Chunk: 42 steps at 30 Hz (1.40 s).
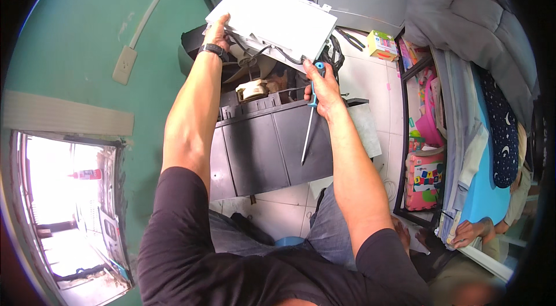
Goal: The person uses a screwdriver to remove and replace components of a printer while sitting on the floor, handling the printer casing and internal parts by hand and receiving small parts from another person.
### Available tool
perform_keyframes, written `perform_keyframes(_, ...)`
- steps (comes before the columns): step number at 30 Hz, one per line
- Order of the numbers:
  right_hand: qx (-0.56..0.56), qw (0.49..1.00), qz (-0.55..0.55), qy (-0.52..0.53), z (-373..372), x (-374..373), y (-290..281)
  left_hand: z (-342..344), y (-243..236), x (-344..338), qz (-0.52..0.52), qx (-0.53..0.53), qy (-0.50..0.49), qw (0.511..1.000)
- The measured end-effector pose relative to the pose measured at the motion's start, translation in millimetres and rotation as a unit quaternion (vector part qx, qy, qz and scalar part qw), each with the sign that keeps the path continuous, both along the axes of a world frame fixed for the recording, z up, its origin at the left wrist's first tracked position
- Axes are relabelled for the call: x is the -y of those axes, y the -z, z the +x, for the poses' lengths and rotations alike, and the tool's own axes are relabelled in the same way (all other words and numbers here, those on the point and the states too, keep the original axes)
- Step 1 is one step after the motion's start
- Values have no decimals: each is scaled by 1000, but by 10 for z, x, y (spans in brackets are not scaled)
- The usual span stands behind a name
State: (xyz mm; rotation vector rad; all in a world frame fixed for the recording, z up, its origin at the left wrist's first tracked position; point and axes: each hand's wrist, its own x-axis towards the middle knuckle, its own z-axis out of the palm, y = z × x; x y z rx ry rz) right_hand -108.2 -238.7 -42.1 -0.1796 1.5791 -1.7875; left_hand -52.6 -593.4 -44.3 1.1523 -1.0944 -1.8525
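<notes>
My left hand, with a dark watch on its wrist, grips the left end of a white panel. The panel is held raised and tilted above an opened dark grey appliance housing. Inside that housing a cream-coloured round part, perhaps a motor, shows among shadowed parts. Black cables run along the panel's lower edge. A screwdriver with a blue and black handle is wrapped in my right hand, its shaft pointing down. The right thumb and fingertips are at the panel's lower right corner.
Black-handled pliers and a yellow-green box lie on the tiled floor beyond. To the right stand a dark-framed shelf with toys and a bed with a grey blanket. Another person's hand rests there. A green wall borders the left.
</notes>
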Motion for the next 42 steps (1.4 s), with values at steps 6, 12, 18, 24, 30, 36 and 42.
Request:
perform_keyframes(6, 15, 998, -13, 58, -91, -131, 65, 276, -278, -487, -28, -36, 11, 999)
perform_keyframes(12, 1, 999, -39, -25, 58, -109, -11, 1402, -218, -834, -46, -71, -1, 996)
perform_keyframes(18, -20, 995, 27, -89, 350, 47, 44, 2200, 245, -1006, 31, -80, -51, 995)
perform_keyframes(24, -22, 993, 48, -105, 205, 29, 142, 2292, 598, -1128, 81, -129, -21, 988)
perform_keyframes(30, -23, 990, 67, -120, 246, 142, 190, 2426, 933, -777, 115, -131, -40, 984)
perform_keyframes(36, -26, 990, 81, -116, 235, 190, 258, 2373, 1027, -707, 133, -139, -42, 980)
perform_keyframes(42, -22, 989, 79, -126, 264, 208, 224, 2350, 924, -854, 155, -156, -88, 972)
